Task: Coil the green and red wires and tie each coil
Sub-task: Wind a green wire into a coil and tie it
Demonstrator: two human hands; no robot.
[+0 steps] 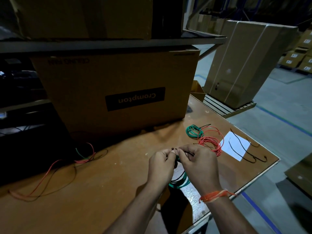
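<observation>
While the brown wooden table (118, 191) holds loose red and green wire strands (84, 157), the hanging green wire coil (179, 183) could spring apart if the left hand (160, 166) or right hand (199, 162), both pinching its thin black tie (174, 149), slips.

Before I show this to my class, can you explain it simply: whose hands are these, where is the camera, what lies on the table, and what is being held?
There is no machine here. One picture comes from a camera worn on a person's head, looking down at their own hands. The left hand and right hand together hold a green wire coil and pinch a dark tie at its top. On the brown table lie a small green coil, a red coil, loose red and green wires, and black ties across white paper. A cardboard box stands behind.
</observation>
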